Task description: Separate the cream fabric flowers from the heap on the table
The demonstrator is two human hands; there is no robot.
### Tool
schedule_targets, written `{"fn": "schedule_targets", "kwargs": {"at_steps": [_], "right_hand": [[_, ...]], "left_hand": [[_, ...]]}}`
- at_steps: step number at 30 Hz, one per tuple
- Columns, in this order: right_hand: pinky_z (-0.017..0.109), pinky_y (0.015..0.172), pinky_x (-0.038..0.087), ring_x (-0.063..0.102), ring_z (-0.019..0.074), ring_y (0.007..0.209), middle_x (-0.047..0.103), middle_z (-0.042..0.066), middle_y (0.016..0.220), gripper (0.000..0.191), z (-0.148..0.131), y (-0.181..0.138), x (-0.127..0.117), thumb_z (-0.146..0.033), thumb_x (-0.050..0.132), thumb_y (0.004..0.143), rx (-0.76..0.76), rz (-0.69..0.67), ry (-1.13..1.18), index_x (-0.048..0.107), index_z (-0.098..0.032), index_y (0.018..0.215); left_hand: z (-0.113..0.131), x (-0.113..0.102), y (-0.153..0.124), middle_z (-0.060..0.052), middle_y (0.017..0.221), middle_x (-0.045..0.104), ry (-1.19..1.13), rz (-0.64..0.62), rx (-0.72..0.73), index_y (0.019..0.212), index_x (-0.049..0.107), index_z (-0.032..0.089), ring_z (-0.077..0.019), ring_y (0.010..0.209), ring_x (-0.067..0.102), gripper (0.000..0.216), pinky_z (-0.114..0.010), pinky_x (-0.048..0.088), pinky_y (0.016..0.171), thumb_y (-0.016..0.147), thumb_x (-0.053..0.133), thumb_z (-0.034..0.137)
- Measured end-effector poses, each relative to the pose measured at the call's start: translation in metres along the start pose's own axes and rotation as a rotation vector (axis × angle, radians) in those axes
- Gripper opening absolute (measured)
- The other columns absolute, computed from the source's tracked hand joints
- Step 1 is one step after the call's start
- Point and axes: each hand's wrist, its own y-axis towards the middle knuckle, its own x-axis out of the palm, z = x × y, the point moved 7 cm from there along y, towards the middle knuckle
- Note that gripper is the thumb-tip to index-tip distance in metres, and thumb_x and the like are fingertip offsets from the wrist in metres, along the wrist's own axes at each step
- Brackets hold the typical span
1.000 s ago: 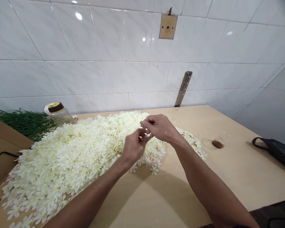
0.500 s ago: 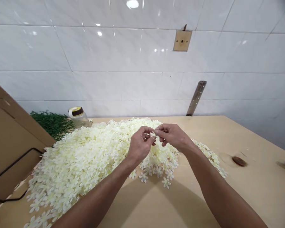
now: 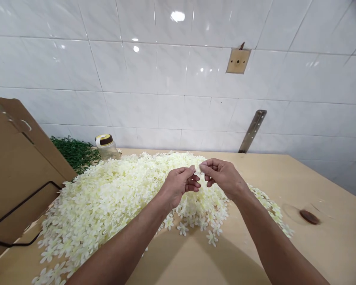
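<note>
Above the heap of cream-white artificial flowers (image 3: 115, 194), my two hands are close together with their fingertips almost meeting. A small white flower (image 3: 197, 171) shows between them, mostly covered by the fingers. My left hand (image 3: 178, 185) pinches at its left side with thumb and forefinger, the other fingers curled below. From the right, my right hand (image 3: 224, 178) closes thumb and forefinger at the flower's other side. Exactly where each fingertip grips is too small to make out.
Cardboard (image 3: 20, 158) stands at the left with a bent black rod (image 3: 20, 206). Green artificial stems (image 3: 75, 153) and a clear jar (image 3: 107, 148) with a brown-yellow lid are behind the heap. A brown oval object (image 3: 310, 217) lies on the tabletop (image 3: 323, 253) at right.
My fingertips have drawn slightly apart, and the flower between them is less visible. The whole view has shifted, so the scene sits a little lower and further right.
</note>
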Motion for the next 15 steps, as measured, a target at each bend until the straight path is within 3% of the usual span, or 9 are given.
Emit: {"fn": "schedule_targets", "kwargs": {"at_steps": [5,10,15], "right_hand": [[0.024,0.047,0.052,0.056,0.0116,0.054,0.060,-0.002,0.061,0.032,-0.005,-0.002,0.003,-0.045,0.076,0.076,-0.024,0.018,0.009,0.068,-0.016,0.083],[0.025,0.047,0.055,0.056,0.0114,0.053,0.060,-0.002,0.062,0.030,-0.009,-0.005,0.012,-0.047,0.072,0.078,-0.110,0.071,-0.074,0.067,-0.017,0.082],[0.023,0.042,0.055,0.061,0.0138,0.061,0.064,0.001,0.075,0.036,-0.007,-0.009,0.025,-0.049,0.073,0.076,-0.140,0.032,-0.081,0.066,-0.019,0.094]], "left_hand": [[0.005,-0.002,-0.001,-0.005,0.076,0.062,0.026,0.010,0.047,0.079,0.064,0.011,-0.0119,0.062,0.061,0.032,-0.025,0.050,0.058,0.075,0.079,0.040],[0.008,-0.012,0.002,-0.002,0.072,0.060,0.077,0.087,0.093,0.077,0.064,0.013,-0.0113,0.059,0.059,0.037,-0.025,0.048,0.055,0.074,0.077,0.047],[0.007,-0.014,0.002,0.000,0.061,0.057,0.086,0.138,0.084,0.073,0.063,0.013,-0.0100,0.053,0.054,0.038,-0.023,0.043,0.051,0.073,0.077,0.048]]}}
